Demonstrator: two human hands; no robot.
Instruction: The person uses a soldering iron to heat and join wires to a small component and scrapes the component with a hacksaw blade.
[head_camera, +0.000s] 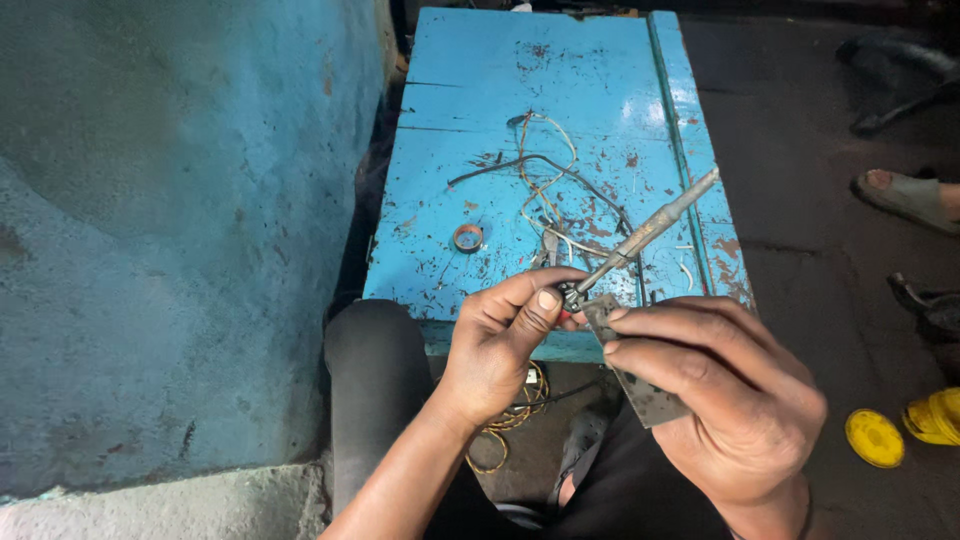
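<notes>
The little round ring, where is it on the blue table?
The little round ring lies on the blue table, near its front edge toward the left, just left of the tangled wires and above the left hand.

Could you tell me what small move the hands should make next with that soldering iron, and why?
Probably steady the small part under the left hand fingertips and ease the soldering iron tip fully onto it. The tip already sits at the part, beside the grey metal plate held in the right hand, so only fine contact seems left.
</notes>
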